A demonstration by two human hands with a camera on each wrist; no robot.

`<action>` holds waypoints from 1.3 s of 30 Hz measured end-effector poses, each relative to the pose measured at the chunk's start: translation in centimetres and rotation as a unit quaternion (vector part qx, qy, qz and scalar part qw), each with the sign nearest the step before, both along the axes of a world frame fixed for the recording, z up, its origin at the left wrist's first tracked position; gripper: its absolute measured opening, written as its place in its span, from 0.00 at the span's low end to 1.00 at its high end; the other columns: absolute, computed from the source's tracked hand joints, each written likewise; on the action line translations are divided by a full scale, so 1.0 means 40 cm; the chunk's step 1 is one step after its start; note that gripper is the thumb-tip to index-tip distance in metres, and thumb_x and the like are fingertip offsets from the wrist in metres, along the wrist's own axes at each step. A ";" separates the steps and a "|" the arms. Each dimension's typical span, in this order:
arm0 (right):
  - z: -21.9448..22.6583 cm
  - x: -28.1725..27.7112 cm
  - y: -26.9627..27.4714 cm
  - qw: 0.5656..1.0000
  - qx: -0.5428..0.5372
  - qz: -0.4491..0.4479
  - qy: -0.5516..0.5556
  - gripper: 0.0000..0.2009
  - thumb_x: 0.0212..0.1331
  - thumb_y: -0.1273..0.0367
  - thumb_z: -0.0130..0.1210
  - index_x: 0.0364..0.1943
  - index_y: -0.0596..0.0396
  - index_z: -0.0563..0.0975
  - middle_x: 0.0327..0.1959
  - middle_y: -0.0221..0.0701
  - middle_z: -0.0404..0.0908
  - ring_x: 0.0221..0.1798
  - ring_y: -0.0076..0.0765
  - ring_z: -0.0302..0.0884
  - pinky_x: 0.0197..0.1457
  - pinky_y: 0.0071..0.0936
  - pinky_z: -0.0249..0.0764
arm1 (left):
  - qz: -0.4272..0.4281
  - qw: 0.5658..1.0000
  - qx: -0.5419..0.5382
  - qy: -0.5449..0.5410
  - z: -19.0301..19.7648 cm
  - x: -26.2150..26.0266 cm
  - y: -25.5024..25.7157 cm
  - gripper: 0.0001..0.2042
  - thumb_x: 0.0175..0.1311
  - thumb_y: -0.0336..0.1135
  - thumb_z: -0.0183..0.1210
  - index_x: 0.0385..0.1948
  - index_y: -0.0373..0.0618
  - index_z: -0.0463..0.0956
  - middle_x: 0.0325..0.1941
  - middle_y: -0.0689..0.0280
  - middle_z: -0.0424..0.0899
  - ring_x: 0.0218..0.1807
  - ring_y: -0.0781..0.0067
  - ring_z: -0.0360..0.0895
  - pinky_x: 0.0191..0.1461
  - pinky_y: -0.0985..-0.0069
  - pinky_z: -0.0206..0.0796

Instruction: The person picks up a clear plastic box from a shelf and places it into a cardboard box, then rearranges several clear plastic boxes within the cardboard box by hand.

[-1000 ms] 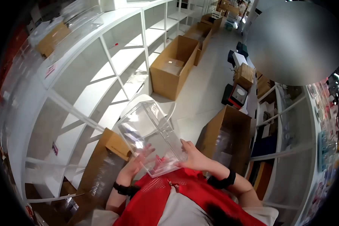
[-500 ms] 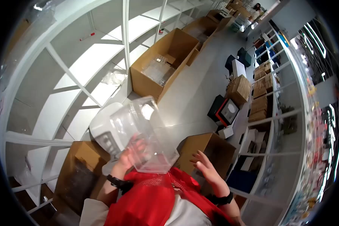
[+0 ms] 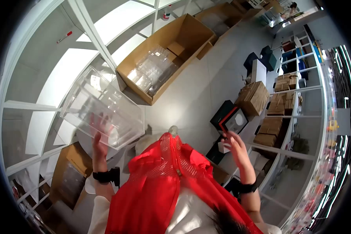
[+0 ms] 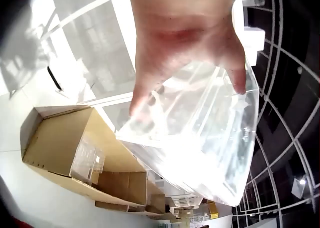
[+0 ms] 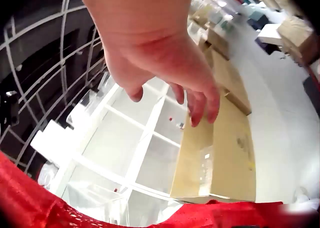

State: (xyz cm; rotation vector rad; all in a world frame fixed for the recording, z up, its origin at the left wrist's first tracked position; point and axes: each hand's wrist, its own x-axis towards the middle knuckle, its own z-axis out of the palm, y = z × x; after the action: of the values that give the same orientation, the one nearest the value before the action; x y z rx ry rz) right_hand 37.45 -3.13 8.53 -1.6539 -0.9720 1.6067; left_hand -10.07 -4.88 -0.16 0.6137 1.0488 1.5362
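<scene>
A large clear plastic box [image 3: 125, 117] is held tilted at the left in the head view. My left hand [image 3: 100, 142] grips it, its fingers showing through the clear wall. In the left wrist view the thumb and fingers spread across the near end of the box [image 4: 200, 153], which extends away from the palm. My right hand [image 3: 236, 150] is off to the right, away from the box, holding nothing. Its fingers are loosely bent in the right wrist view, where the hand [image 5: 160, 62] overlaps the shelving behind.
White shelving [image 3: 58, 82] lines the left side. An open cardboard carton [image 3: 183, 58] with clear plastic pieces [image 3: 154, 66] stands on the floor ahead; another carton [image 3: 80, 160] is at lower left. Brown packages [image 3: 253, 97] and a dark framed box [image 3: 234, 120] sit at right.
The clear box has moved left and up with my left hand. My right hand has let go of it and moved away to the right. The head view has turned too.
</scene>
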 end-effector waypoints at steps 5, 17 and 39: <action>0.060 0.003 0.375 0.980 0.056 0.185 -0.044 0.26 0.62 0.65 0.49 0.60 0.61 0.57 0.57 0.40 0.65 0.57 0.36 0.66 0.59 0.31 0.62 | 0.110 0.957 -0.027 0.265 0.047 0.081 0.196 0.46 0.47 0.46 0.64 0.67 0.47 0.42 0.67 0.57 0.55 0.68 0.57 0.50 0.67 0.60 0.47; -0.403 -0.248 1.211 0.886 0.251 0.329 -0.211 0.40 0.48 0.60 0.62 0.62 0.63 0.54 0.62 0.48 0.57 0.61 0.46 0.62 0.61 0.35 0.60 | -0.113 0.799 0.016 0.590 -0.310 0.156 1.050 0.48 0.38 0.40 0.69 0.63 0.41 0.48 0.63 0.48 0.56 0.65 0.48 0.54 0.66 0.59 0.50; -1.353 -0.310 1.662 0.796 -0.060 0.576 -0.176 0.46 0.43 0.52 0.65 0.62 0.66 0.54 0.62 0.49 0.59 0.65 0.46 0.56 0.65 0.31 0.55 | -0.365 0.763 -0.284 0.451 -0.963 0.208 1.417 0.49 0.41 0.41 0.68 0.66 0.46 0.44 0.68 0.51 0.50 0.69 0.52 0.47 0.71 0.66 0.41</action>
State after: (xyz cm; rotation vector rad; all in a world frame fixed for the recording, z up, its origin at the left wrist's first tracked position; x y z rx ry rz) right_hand 25.06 63.36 -45.58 -1.4986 -2.4449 2.0967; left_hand -1.74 51.79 -38.68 1.1814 1.6205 0.1173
